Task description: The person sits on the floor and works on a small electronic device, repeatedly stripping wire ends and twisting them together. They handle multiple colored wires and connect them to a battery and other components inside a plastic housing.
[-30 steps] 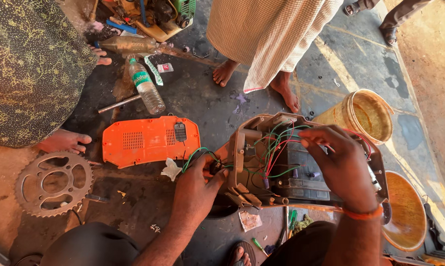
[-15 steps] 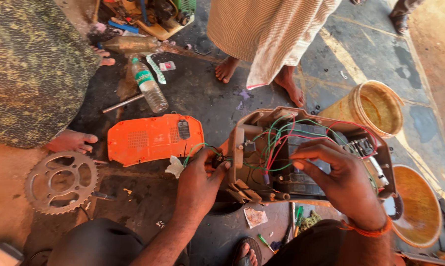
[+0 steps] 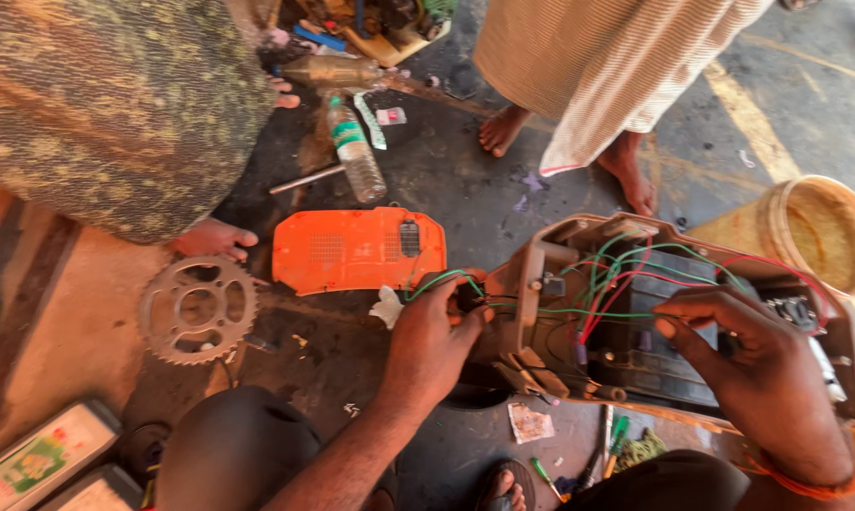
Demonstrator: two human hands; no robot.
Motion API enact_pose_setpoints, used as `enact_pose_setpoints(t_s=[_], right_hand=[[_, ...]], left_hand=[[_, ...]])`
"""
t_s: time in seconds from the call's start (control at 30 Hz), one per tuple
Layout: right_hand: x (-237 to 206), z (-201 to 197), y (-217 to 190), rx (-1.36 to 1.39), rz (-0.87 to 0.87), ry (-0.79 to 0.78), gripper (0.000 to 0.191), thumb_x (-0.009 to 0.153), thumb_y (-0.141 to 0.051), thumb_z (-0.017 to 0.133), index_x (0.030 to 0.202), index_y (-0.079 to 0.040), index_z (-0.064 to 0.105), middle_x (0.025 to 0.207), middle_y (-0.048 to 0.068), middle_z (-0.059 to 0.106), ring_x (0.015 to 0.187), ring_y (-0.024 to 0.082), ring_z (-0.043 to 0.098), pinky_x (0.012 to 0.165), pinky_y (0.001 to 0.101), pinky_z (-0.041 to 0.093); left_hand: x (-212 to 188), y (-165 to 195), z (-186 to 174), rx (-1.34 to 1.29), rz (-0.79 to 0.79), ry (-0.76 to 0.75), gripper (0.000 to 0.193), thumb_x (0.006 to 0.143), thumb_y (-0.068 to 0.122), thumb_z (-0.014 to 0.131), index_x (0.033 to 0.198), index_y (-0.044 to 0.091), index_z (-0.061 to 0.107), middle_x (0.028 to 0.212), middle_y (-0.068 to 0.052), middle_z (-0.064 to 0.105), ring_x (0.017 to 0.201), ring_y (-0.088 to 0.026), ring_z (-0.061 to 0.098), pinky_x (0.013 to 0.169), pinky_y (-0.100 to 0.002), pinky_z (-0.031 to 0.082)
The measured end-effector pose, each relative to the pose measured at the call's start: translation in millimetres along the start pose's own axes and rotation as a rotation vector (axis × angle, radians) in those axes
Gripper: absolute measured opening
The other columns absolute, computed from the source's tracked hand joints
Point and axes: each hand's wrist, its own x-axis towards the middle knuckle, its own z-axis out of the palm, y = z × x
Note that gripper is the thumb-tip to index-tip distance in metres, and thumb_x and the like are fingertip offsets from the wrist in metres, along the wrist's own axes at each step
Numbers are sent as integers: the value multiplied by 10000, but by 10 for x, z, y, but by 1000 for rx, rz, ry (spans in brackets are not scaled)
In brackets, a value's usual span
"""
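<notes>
Casing (image 3: 541,260) lies open mid-frame, orange cover (image 3: 352,251) off to its left; left hand (image 3: 432,331) pinches a connector, right hand (image 3: 740,364) fingers the wires (image 3: 626,274), all loose.

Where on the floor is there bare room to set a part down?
Bare floor lies between the orange cover and the standing person's feet, and below the sprocket. It is crowded inside the wired housing, where both hands work, and around the bottle.

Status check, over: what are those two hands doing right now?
Left hand pinching green wires at the casing's edge. Right hand inside the open brown casing, fingers among the wiring. Orange cover lies apart, nothing blocking.
</notes>
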Motion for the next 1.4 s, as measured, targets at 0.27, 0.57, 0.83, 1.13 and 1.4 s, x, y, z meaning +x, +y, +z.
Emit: enact_pose_setpoints(t_s=[0.27,0.57,0.83,1.13,1.4], right_hand=[[1,9,61,-12,-83,64,159,859,-40,759,1008,-12,712,999,40,741,921,125,664,817,270,505],[54,-2,72,29,-38,46,198,846,-37,763,1040,-22,724,983,38,748,901,117,679,796,265,531],[55,-5,53,6,4,43,199,818,-29,777,1014,-40,745,939,29,755,853,120,696,767,274,548],[13,0,47,80,-42,64,167,858,-53,783,1019,-32,743,909,39,750,845,109,682,751,273,552],[17,130,-90,142,-80,171,212,861,-41,785,1066,-23,734,947,43,757,863,101,704,768,272,565]], left_hand=[[7,30,-10,86,-12,-4,331,860,190,752,1159,69,677,1001,-71,752,874,-207,713,772,-351,583],[46,-55,65,71,-78,-30,327,854,214,753,1122,54,656,951,-80,735,850,-194,726,770,-348,595],[84,-91,91,117,-154,-91,406,880,337,723,1164,55,655,1031,-104,753,934,-217,772,775,-368,597],[-102,640,-75,372,84,56,292,907,375,703,1016,105,733,917,-65,753,891,-274,748,750,-415,565],[232,863,316,223,689,-197,273,879,245,760,1090,75,724,997,-104,737,955,-327,708,790,-425,541]])
